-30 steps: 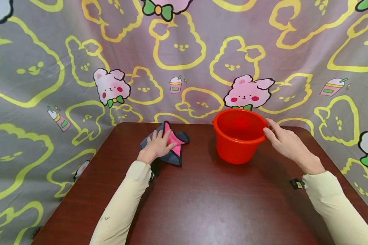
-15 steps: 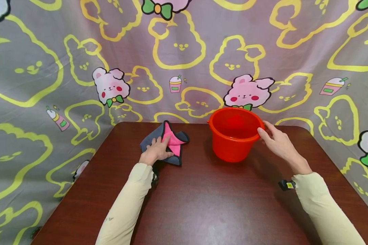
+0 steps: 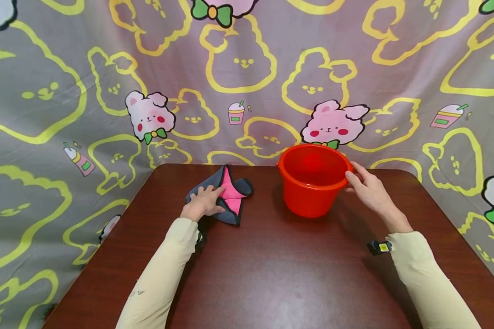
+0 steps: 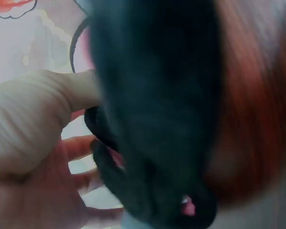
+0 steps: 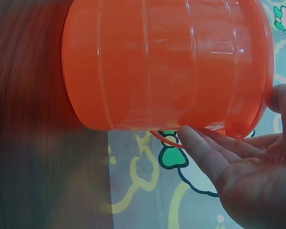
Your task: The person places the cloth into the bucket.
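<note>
Fingers of your left hand [image 3: 201,204] are resting spread on the grey and pink cloth [image 3: 226,194], pressing it flat to the bench [image 3: 271,274] rather than gripping it; the left wrist view is too blurred to add more than dark fabric close against the hand [image 4: 33,157]. Your right hand [image 3: 366,189] is touching the rim of the red bucket [image 3: 311,180] on its right side, fingers nearly straight, thumb by the rim [image 5: 276,95], nothing clasped. Compared with a second ago, the bucket is sitting further left, closer to the cloth, so your right hand appears to have been sliding it that way, while the left hand has been drawing back slightly on the cloth. The cloth is lying left of the bucket, near it but apart; both are sitting toward the far edge of the bench, before the patterned backdrop [image 3: 66,91]. That narrowing gap suggests you are bringing the two together.
</note>
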The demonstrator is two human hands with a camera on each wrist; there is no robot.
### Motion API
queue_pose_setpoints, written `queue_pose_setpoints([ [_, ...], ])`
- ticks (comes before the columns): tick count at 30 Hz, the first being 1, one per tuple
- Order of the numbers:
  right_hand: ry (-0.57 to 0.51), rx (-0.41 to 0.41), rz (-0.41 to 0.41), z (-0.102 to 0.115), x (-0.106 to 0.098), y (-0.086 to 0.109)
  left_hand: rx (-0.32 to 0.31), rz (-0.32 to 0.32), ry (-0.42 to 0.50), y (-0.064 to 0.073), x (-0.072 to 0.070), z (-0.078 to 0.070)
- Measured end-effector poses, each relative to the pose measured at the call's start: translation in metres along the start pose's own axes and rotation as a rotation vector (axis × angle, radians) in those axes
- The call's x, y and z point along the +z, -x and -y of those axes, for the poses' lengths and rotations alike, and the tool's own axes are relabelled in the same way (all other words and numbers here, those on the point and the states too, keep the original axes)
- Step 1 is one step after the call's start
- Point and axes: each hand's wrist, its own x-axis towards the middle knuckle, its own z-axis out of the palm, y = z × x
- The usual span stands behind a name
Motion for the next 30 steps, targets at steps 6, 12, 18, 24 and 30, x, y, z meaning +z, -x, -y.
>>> queue_pose_setpoints([
  [6, -0.035, -0.006, 0.006, -0.003, 0.0, 0.001, 0.009, 0.029, 0.017, 0.002, -0.001, 0.004],
  [12, -0.038, -0.012, 0.017, -0.004, 0.001, -0.001, 0.062, -0.018, -0.026, 0.0, -0.001, 0.01],
  [18, -0.075, -0.01, 0.007, -0.003, 0.002, -0.003, 0.128, -0.138, -0.055, 0.001, -0.004, 0.015],
  [24, -0.139, -0.007, 0.005, -0.007, 0.004, -0.006, 0.106, -0.296, 0.052, 0.005, -0.011, 0.012],
  [30, -0.171, -0.03, -0.002, -0.009, 0.007, -0.009, 0.088, -0.406, 0.114, 0.006, -0.015, 0.007],
])
